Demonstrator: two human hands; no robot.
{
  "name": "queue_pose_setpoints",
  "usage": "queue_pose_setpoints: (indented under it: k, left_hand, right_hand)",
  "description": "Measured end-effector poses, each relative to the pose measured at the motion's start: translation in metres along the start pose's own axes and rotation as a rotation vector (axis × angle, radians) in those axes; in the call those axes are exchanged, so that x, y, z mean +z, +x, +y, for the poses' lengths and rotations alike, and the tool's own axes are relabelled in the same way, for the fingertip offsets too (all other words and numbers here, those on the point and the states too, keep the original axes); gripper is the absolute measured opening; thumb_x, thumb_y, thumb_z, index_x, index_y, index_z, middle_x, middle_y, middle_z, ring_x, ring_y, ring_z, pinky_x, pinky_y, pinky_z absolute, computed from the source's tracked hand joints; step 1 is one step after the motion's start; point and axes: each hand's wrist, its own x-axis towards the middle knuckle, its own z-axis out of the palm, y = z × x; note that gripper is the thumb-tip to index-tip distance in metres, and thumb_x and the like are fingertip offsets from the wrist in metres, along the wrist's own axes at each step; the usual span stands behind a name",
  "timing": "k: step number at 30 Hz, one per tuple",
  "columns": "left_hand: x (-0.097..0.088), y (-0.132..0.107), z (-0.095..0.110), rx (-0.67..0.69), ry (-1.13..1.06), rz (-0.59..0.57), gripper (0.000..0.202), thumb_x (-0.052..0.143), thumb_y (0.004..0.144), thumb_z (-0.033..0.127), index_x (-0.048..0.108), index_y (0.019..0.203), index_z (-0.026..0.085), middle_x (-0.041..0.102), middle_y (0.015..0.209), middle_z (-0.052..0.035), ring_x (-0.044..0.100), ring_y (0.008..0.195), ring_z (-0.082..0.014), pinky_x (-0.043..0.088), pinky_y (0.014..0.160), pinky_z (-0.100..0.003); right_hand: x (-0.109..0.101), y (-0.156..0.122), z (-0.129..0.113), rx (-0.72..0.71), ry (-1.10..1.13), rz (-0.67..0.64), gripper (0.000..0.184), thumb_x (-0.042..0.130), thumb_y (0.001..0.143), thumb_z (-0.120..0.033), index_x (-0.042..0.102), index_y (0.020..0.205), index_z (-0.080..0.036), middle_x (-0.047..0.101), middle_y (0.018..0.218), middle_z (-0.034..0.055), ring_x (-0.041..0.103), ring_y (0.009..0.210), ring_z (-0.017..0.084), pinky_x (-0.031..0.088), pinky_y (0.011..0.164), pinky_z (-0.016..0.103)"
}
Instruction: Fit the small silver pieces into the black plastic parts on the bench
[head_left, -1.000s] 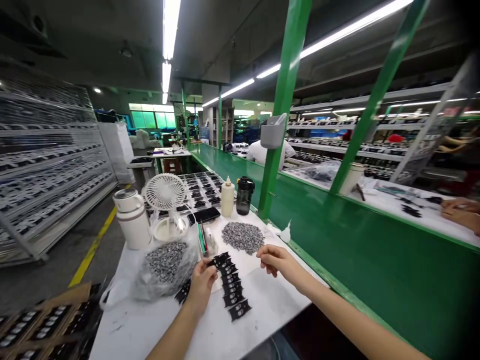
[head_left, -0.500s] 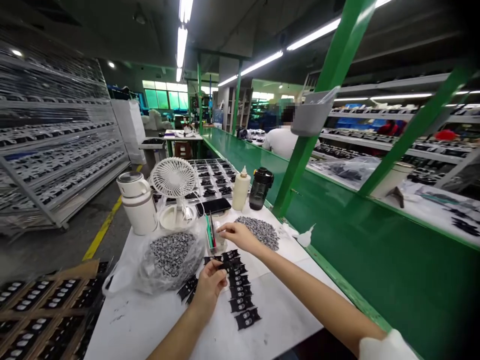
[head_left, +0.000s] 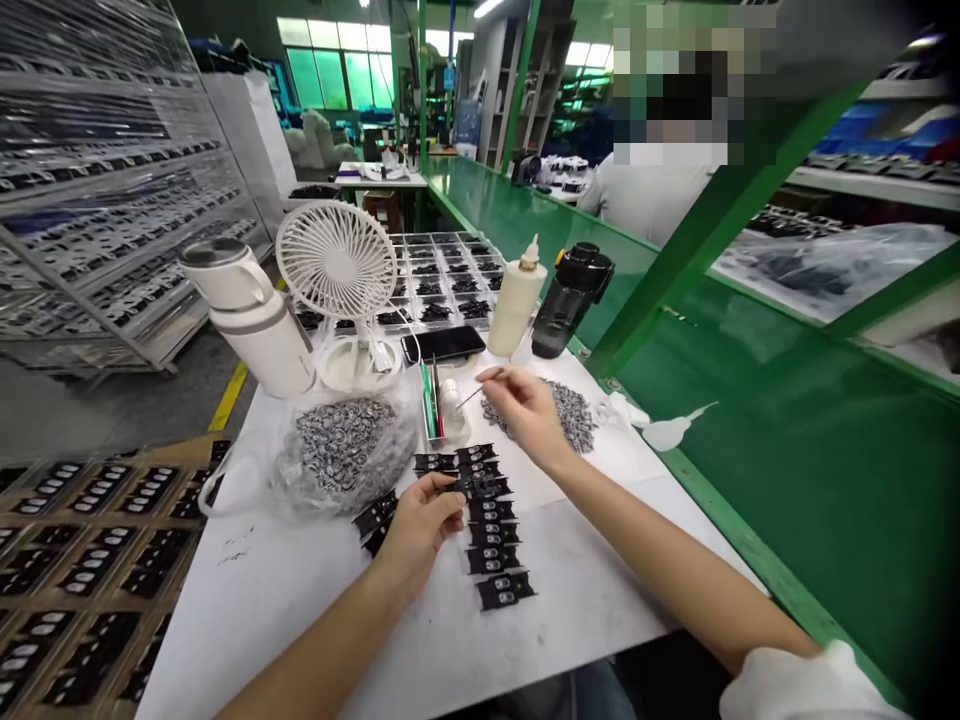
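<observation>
My left hand (head_left: 418,528) is closed, thumb and fingers pinching a black plastic part (head_left: 456,484) at the upper end of a column of similar black parts (head_left: 492,560). Those parts carry small silver-grey ovals. My right hand (head_left: 531,418) is closed around a thin dark stick (head_left: 470,397), whose lower tip points toward a small white-topped bottle (head_left: 450,395). Beside the bottle, a clear holder (head_left: 433,442) keeps green and red pens or tools upright. Behind my right hand lies a pile of small grey pieces (head_left: 574,415). More black parts (head_left: 375,515) lie left of my left hand.
A plastic bag of grey pieces (head_left: 345,445), a white fan (head_left: 337,262), a white flask (head_left: 259,325), a phone (head_left: 444,344), a cream squeeze bottle (head_left: 517,305) and a dark drink bottle (head_left: 571,300) stand around. A green ledge (head_left: 720,400) borders the right; a person (head_left: 645,190) sits beyond.
The view has tilted downward and come closer. My right hand has drawn back to the right from the holder, and the thin stick now shows in it. My left hand stays at the black part.
</observation>
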Motion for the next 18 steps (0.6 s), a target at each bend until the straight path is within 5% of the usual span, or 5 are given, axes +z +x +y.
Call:
queue_pose_setpoints:
  k: [3, 7, 18]
  left_hand:
    - [-0.001, 0.001, 0.0, -0.004, 0.046, -0.001, 0.019, 0.066, 0.064, 0.015, 0.053, 0.077, 0.016, 0.05, 0.057, 0.006, 0.046, 0.052, -0.0051, 0.039, 0.054, -0.019]
    - [-0.003, 0.002, -0.001, -0.013, 0.087, -0.006, 0.017, 0.063, 0.066, 0.017, 0.052, 0.079, 0.017, 0.05, 0.058, 0.0053, 0.046, 0.053, -0.0061, 0.038, 0.055, -0.02]
    - [-0.003, 0.005, -0.002, -0.024, 0.104, 0.02, 0.022, 0.068, 0.061, 0.02, 0.053, 0.076, 0.017, 0.05, 0.058, 0.0049, 0.046, 0.052, -0.0074, 0.037, 0.055, -0.022]
  right_hand:
    - [-0.012, -0.023, -0.007, -0.145, 0.238, 0.101, 0.011, 0.051, 0.083, -0.027, 0.059, 0.087, -0.02, 0.05, 0.061, -0.0031, 0.044, 0.05, 0.008, 0.034, 0.046, 0.021]
    - [-0.014, -0.054, -0.002, -0.207, 0.394, 0.018, 0.011, 0.049, 0.084, -0.022, 0.06, 0.085, -0.021, 0.054, 0.062, -0.0018, 0.05, 0.053, 0.009, 0.038, 0.046, 0.021]
    - [-0.007, -0.064, 0.01, -0.108, 0.228, -0.035, 0.013, 0.046, 0.084, -0.026, 0.058, 0.083, -0.019, 0.055, 0.062, 0.0, 0.053, 0.053, 0.011, 0.042, 0.047, 0.025]
